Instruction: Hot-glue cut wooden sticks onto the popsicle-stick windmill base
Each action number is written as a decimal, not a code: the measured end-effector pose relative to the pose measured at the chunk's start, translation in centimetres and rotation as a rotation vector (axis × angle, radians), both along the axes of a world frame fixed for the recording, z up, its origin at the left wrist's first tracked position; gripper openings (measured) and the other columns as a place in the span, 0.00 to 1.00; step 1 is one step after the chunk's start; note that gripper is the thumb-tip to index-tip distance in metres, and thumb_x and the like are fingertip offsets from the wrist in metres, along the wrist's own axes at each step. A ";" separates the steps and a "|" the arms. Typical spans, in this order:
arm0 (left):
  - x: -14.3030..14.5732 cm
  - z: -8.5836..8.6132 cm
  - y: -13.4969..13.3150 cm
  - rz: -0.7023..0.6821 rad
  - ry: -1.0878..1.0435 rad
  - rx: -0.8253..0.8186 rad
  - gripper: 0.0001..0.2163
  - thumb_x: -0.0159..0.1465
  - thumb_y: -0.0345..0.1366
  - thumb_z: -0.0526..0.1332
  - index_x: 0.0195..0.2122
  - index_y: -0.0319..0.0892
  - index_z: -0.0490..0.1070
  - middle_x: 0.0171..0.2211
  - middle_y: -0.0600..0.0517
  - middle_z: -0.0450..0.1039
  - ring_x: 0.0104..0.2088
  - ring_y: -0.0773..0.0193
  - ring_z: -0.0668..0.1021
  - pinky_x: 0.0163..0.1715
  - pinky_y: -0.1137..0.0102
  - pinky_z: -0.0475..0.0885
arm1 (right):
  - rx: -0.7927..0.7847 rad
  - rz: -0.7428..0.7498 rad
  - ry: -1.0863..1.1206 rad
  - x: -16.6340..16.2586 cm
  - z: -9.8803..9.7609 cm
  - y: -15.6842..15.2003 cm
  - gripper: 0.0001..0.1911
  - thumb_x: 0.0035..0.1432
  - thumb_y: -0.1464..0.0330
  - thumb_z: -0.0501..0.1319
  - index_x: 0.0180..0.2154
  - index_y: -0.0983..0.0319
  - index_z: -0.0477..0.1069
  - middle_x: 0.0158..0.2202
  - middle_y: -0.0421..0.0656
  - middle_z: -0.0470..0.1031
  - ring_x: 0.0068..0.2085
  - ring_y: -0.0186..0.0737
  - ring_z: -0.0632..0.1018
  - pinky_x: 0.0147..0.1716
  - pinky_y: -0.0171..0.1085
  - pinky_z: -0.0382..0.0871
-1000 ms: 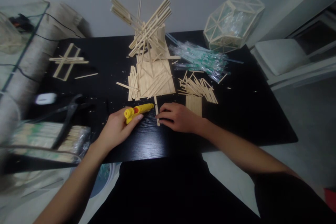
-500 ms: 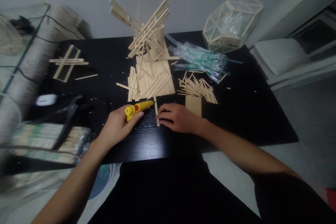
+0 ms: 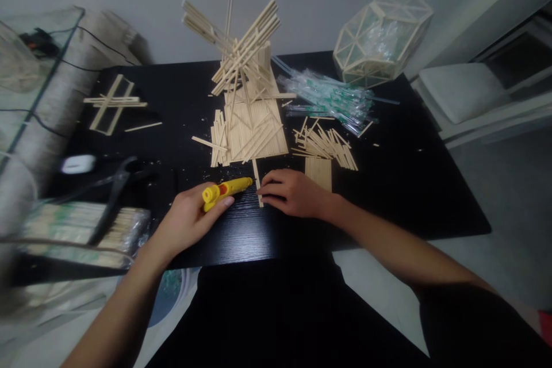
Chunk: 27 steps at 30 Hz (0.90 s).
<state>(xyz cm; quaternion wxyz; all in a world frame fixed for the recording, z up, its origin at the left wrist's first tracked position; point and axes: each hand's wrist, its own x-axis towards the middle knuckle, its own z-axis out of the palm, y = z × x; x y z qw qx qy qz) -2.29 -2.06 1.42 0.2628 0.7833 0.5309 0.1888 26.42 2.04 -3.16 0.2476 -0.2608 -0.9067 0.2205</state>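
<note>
My left hand (image 3: pixel 190 215) is wrapped round a yellow glue gun (image 3: pixel 233 186), whose dark nozzle points right, close beside a thin wooden stick (image 3: pixel 257 175). That stick lies on the black table, running towards me from the front edge of a panel of wooden sticks (image 3: pixel 244 141). My right hand (image 3: pixel 293 192) rests on the table with its fingertips closed on the stick's near part. Beyond both hands, a windmill-like build of sticks (image 3: pixel 241 60) stands at the back of the panel. A small stick panel (image 3: pixel 318 173) lies partly behind my right wrist.
Loose short sticks (image 3: pixel 328 144) and clear plastic wrappers (image 3: pixel 332 98) lie to the right. A faceted stick frame (image 3: pixel 382 37) stands at the back right. On the left are crossed sticks (image 3: pixel 114 102), a white case (image 3: pixel 78 164), dark pliers (image 3: pixel 114 195) and packaged sticks (image 3: pixel 64 221).
The glue gun's tip has moved slightly towards me along the stick, my left hand shifting with it. My right hand stays at the same place on the stick.
</note>
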 end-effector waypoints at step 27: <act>-4.9 -1.0 1.3 0.384 0.440 0.222 0.25 0.69 0.51 0.61 0.62 0.44 0.70 0.62 0.33 0.65 0.61 0.30 0.72 0.57 0.40 0.70 | -0.086 0.074 -0.003 0.3 0.8 0.2 0.11 0.68 0.63 0.68 0.48 0.60 0.81 0.47 0.47 0.80 0.47 0.45 0.77 0.52 0.46 0.72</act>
